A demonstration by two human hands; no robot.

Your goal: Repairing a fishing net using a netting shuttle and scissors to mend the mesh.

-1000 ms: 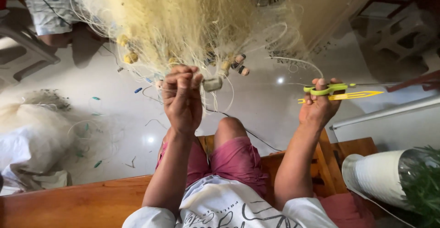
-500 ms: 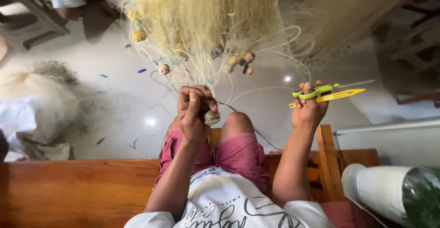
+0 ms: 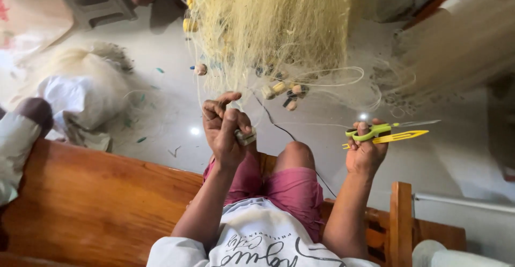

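A pale yellow fishing net [image 3: 273, 25] hangs bunched in front of me, with small floats [image 3: 279, 89] along its lower edge. My left hand [image 3: 226, 130] is closed around a small pale float and net line just below the net. Off to the right, my right hand [image 3: 366, 151] grips green snips [image 3: 375, 131] and a yellow netting needle [image 3: 399, 136], both pointing right. A thin line runs from the net toward that hand. I sit on a wooden bench [image 3: 96, 202], in pink shorts.
A heap of net on white cloth [image 3: 80, 90] lies on the grey floor at left. A plastic stool [image 3: 91, 4] and someone's legs are at top left. A sleeve [image 3: 16, 143] shows at the left edge. A wooden post [image 3: 401, 218] stands at right.
My left hand has drawn down toward my knee with the float and line. My right hand stays out to the right with the tools. The view has tilted slightly.
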